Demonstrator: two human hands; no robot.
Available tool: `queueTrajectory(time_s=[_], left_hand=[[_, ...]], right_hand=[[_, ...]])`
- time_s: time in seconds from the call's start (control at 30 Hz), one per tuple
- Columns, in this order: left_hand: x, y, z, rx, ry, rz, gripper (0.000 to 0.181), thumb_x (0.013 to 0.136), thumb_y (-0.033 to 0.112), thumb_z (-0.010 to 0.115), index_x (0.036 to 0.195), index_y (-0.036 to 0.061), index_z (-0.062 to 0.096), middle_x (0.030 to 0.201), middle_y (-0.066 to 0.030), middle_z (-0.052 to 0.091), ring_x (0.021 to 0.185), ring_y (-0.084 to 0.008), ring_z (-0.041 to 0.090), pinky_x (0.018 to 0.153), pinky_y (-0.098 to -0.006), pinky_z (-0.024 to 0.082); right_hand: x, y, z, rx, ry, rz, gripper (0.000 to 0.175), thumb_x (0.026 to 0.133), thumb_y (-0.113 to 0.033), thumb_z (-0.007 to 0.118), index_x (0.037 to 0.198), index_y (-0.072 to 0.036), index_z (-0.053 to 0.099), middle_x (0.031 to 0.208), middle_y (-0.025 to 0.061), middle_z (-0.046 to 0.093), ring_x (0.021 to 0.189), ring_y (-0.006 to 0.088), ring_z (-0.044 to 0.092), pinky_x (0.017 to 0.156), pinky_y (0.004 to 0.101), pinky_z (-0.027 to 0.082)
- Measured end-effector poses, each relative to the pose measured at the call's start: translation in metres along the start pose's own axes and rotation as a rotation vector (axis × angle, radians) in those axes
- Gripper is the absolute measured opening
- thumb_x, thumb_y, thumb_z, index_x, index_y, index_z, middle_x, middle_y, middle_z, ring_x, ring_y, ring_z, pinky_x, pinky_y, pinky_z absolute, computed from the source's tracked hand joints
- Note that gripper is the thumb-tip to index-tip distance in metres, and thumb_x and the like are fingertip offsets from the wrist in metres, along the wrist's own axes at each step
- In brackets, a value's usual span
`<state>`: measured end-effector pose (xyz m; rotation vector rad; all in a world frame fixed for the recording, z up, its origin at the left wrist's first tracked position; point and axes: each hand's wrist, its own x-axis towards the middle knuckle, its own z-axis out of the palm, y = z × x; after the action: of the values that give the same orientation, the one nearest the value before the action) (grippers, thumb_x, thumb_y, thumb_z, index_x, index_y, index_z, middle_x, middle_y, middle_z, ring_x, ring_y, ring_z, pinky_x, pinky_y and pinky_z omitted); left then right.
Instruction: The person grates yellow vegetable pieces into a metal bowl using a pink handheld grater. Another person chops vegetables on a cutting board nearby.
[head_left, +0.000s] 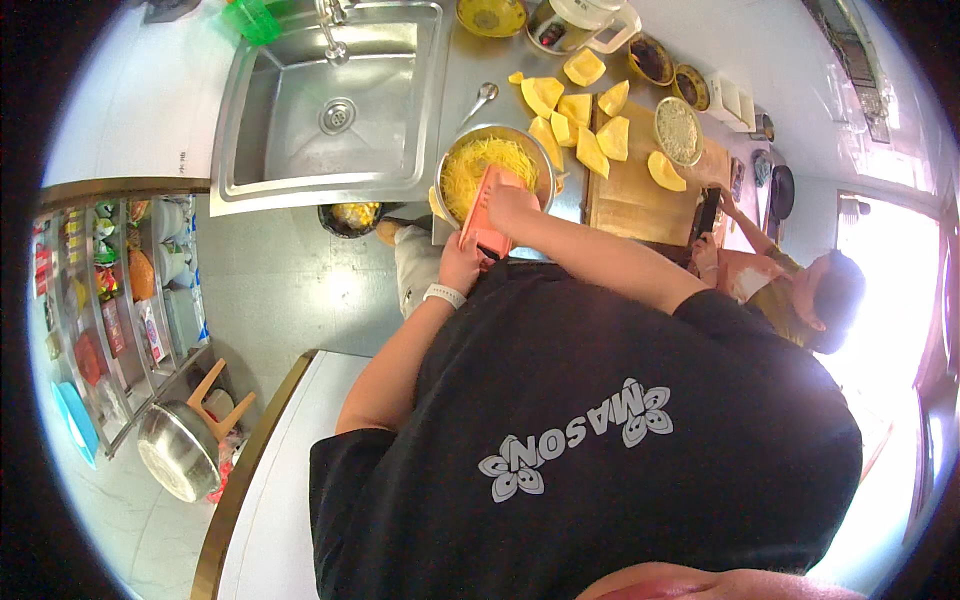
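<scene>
My left hand, with a white band at the wrist, grips the lower end of an orange-pink grater. The grater slopes into a round metal bowl. Thin yellow shreds, apparently pumpkin, fill much of the bowl. On the grater's face rests my right hand, its fingers bent downward. Whatever lies under that palm is hidden. Just beyond the bowl, several peeled pumpkin pieces are spread over the counter and the edge of a wooden cutting board.
A steel sink is at left, with a spoon beside it. A bowl of pale shreds stands on the board. At right, a person holds a dark tool. Below the counter sits a bin with yellow scraps.
</scene>
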<state>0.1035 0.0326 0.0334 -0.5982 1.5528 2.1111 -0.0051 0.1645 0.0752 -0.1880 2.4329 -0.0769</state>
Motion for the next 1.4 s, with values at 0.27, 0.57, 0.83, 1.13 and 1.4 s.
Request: queueTrajectory(time_s=[0.27, 0.57, 0.83, 1.13, 1.4], left_hand=[[-0.01, 0.01, 0.006, -0.042, -0.003, -0.087, 0.03, 0.11, 0.028, 0.048, 0.111, -0.001, 0.052, 0.069, -0.0038, 0.056, 0.062, -0.0205, 0.069, 0.055, -0.0339, 0.054], [-0.016, 0.005, 0.001, -0.071, 0.001, -0.035, 0.032, 0.11, 0.029, 0.045, 0.114, -0.003, 0.049, 0.069, -0.0054, 0.056, 0.064, -0.0217, 0.07, 0.054, -0.0332, 0.054], [-0.004, 0.004, 0.006, 0.047, -0.012, -0.038, 0.03, 0.11, 0.026, 0.046, 0.109, -0.0028, 0.05, 0.069, -0.0091, 0.06, 0.063, -0.0249, 0.072, 0.053, -0.0353, 0.056], [-0.006, 0.002, 0.011, 0.007, -0.022, -0.023, 0.031, 0.11, 0.027, 0.046, 0.112, -0.0037, 0.05, 0.068, -0.011, 0.061, 0.064, -0.0264, 0.073, 0.054, -0.0351, 0.057], [-0.011, -0.005, 0.001, -0.053, 0.021, -0.018, 0.028, 0.109, 0.026, 0.046, 0.11, -0.0017, 0.05, 0.07, -0.0082, 0.057, 0.063, -0.0251, 0.071, 0.054, -0.0359, 0.056]], right_hand=[[0.044, 0.012, -0.008, 0.037, 0.002, 0.163, 0.075, 0.096, -0.019, 0.056, 0.161, -0.004, 0.022, 0.119, 0.0193, 0.073, 0.106, 0.0365, 0.073, 0.082, 0.0478, 0.06], [0.07, 0.033, -0.024, 0.135, -0.054, 0.185, 0.067, 0.098, -0.023, 0.052, 0.156, 0.004, 0.032, 0.121, 0.0238, 0.071, 0.107, 0.0372, 0.073, 0.08, 0.0503, 0.061], [-0.008, 0.007, -0.01, 0.0, -0.074, 0.082, 0.075, 0.092, -0.016, 0.054, 0.156, 0.012, 0.023, 0.105, 0.0251, 0.074, 0.093, 0.036, 0.075, 0.077, 0.0487, 0.06], [0.058, 0.03, -0.011, 0.032, -0.028, 0.187, 0.056, 0.097, -0.022, 0.054, 0.145, 0.005, 0.044, 0.127, 0.024, 0.068, 0.108, 0.0356, 0.072, 0.087, 0.0466, 0.06], [0.071, 0.045, -0.012, -0.052, -0.069, 0.004, 0.065, 0.093, -0.016, 0.055, 0.147, 0.013, 0.036, 0.115, 0.029, 0.07, 0.096, 0.0376, 0.075, 0.075, 0.0483, 0.061]])
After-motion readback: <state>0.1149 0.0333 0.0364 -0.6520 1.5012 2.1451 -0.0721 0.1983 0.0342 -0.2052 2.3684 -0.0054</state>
